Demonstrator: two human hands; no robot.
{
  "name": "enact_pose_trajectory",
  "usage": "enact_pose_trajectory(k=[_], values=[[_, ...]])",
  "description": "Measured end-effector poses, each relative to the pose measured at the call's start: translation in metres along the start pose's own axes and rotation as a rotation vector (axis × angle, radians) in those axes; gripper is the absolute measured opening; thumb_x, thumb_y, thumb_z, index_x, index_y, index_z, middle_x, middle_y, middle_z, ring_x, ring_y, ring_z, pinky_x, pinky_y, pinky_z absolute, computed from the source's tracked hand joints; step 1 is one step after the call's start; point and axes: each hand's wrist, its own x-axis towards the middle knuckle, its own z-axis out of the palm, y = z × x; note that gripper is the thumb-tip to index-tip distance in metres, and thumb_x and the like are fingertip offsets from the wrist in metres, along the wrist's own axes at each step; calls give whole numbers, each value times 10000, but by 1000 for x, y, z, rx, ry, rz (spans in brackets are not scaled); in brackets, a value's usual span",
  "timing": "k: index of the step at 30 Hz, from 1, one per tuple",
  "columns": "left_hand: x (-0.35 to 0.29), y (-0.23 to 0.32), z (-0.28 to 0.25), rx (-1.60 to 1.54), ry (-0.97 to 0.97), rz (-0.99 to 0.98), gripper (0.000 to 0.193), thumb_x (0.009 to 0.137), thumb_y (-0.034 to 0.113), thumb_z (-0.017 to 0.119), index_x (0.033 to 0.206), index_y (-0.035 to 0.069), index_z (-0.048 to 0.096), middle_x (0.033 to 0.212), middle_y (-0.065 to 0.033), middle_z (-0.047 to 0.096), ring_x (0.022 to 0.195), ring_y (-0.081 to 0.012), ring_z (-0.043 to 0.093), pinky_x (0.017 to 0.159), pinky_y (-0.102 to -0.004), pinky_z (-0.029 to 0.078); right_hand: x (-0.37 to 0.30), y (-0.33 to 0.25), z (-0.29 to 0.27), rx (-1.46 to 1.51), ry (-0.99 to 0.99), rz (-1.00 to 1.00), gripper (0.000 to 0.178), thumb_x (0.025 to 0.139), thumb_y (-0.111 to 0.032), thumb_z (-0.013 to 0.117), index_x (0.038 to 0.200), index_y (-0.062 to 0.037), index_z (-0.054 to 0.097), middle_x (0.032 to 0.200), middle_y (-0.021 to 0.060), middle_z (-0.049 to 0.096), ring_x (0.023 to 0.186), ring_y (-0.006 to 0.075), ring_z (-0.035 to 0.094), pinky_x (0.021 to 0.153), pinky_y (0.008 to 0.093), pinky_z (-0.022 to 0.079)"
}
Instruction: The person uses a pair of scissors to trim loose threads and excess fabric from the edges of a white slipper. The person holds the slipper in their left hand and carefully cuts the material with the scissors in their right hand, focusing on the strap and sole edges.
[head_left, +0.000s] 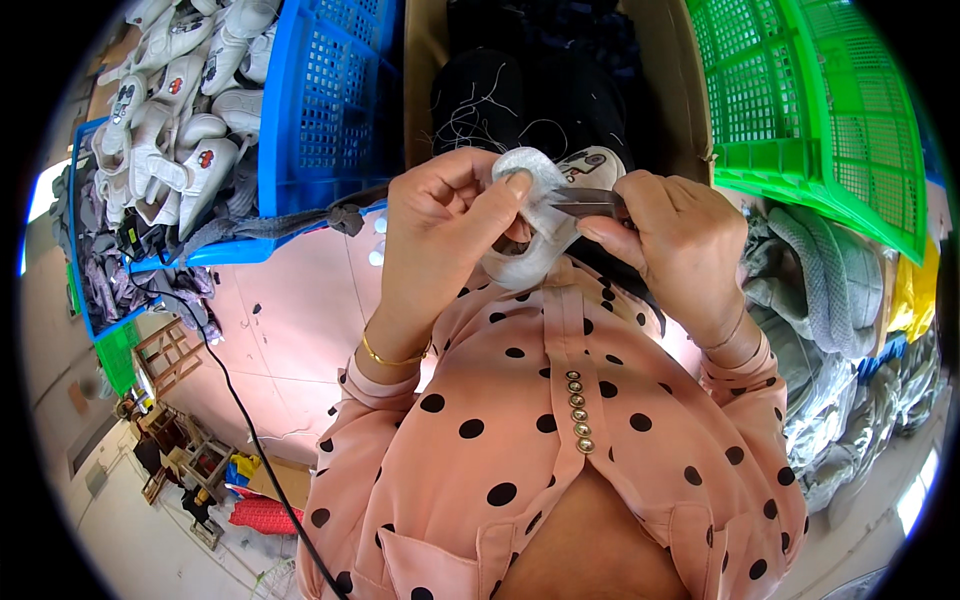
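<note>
A small white shoe upper with a dark printed motif is held up in front of my chest. My left hand pinches its rounded edge between thumb and fingers. In my right hand is a pair of dark metal snips, whose blades point left and touch or nearly touch the upper's edge. The handles are mostly hidden in my fist. Below, loose pale threads lie on my dark trousers.
To the left, a blue crate stands by a heap of white shoe uppers. A green crate is at the right, above grey padded pieces. An open cardboard box surrounds my legs. A black cable hangs at left.
</note>
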Motion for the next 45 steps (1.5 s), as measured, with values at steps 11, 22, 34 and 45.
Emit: enact_pose_trajectory(k=[11, 22, 34, 45], values=[[-7, 9, 12, 135, 55, 51, 114, 916, 54, 613, 921, -51, 656, 741, -79, 676, 636, -87, 617, 608, -211, 480, -3, -5, 3, -23, 30, 88, 385, 788, -413, 714, 698, -95, 516, 546, 27, 496, 461, 201, 506, 410, 311, 382], [-3, -3, 8, -62, -28, 115, 162, 940, 89, 603, 995, -57, 647, 817, -99, 684, 677, -103, 629, 617, -220, 501, -4, -2, 25, 456, 81, 208, 412, 915, -416, 614, 734, -56, 529, 585, 34, 552, 464, 186, 514, 454, 283, 409], [2, -3, 5, -266, 14, -27, 141, 926, 98, 605, 887, -33, 638, 759, -88, 673, 619, -101, 626, 595, -212, 517, -1, 1, 14, 1803, -191, 702, 595, 1018, -537, 329, 703, -53, 468, 555, -39, 334, 496, 65, 237, 468, 229, 196], [1, -1, 5, -207, 76, -37, 131, 922, 108, 579, 865, -3, 617, 766, -97, 661, 595, -118, 614, 569, -242, 514, 10, 11, 1, 6, 96, 14, 388, 723, -457, 724, 701, -107, 558, 573, 11, 515, 508, 195, 546, 459, 299, 411]])
